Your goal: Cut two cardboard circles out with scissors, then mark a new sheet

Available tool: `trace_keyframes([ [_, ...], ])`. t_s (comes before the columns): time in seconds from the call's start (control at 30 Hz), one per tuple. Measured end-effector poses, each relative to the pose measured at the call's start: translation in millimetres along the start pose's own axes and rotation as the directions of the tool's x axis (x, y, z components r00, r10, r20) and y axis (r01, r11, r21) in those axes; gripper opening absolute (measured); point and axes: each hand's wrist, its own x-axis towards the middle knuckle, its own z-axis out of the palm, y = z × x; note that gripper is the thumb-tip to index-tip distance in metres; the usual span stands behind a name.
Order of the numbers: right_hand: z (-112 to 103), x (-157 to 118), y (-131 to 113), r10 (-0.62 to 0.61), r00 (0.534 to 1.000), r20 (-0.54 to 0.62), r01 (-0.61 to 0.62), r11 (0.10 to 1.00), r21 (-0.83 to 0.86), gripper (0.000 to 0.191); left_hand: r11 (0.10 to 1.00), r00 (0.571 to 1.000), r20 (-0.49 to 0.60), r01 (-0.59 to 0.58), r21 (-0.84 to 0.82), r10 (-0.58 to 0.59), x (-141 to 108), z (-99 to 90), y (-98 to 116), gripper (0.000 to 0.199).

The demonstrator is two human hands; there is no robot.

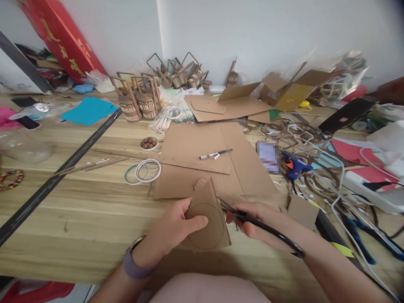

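My left hand (176, 223) grips a piece of cardboard (205, 200) with a circle drawn on it, thumb across its face. A pair of black-handled scissors (268, 229) is in my right hand (252, 214), its blades at the piece's right edge. How far the blades are apart is hard to make out. Just beyond lies a larger cardboard sheet (195, 139), bearing a pen (216, 154) and a narrow cardboard strip (202, 165). Two rolls of tape (148, 171) lie to the left, near a small dish of brown beads (149, 143).
A blue glue gun (295, 164), cables and blue-handled pliers (362, 235) crowd the right side. Small bamboo baskets (139, 103) stand at the back left, beside blue sheets (90, 110). An open cardboard box (288, 94) sits at the back right.
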Motion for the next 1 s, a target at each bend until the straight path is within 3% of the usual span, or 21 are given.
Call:
trace_keyframes([
  [0.1, 1.7, 5.1, -2.6, 0.0, 0.982, 0.188, 0.012, 0.998, -0.062, 0.028, 0.999, 0.995, 0.095, 0.03, 0.025, -0.032, -0.6, -4.2, 2.3, 0.026],
  [0.27, 1.9, 8.6, -10.8, -0.045, 0.982, 0.182, 0.074, 0.985, -0.154, 0.031, 0.993, 0.987, 0.151, 0.033, 0.11, -0.049, -0.7, -8.7, 6.7, 0.023],
  [0.43, 0.4, 7.3, -15.3, -0.038, 0.968, 0.249, 0.064, 0.993, -0.097, 0.041, 0.983, 0.974, 0.22, 0.006, 0.182, -0.047, 0.2, -12.4, 10.3, 0.022],
  [0.67, 9.3, 4.8, -6.7, 0.034, 0.981, 0.193, -0.022, 0.998, -0.063, 0.051, 0.98, 0.966, 0.229, 0.076, 0.183, -0.117, 4.8, -20.1, 8.6, 0.022],
  [0.83, 6.9, -0.3, -12.2, 0.124, 0.984, 0.132, -0.129, 0.991, 0.032, 0.057, 0.979, 0.994, 0.111, -0.025, 0.2, 0.003, 6.1, -26.3, 12.1, 0.036],
  [1.0, 3.8, -4.3, -12.0, 0.152, 0.962, 0.227, -0.166, 0.985, 0.042, 0.072, 0.932, 0.99, 0.138, -0.045, 0.36, -0.006, 5.5, -24.6, 13.7, 0.043],
])
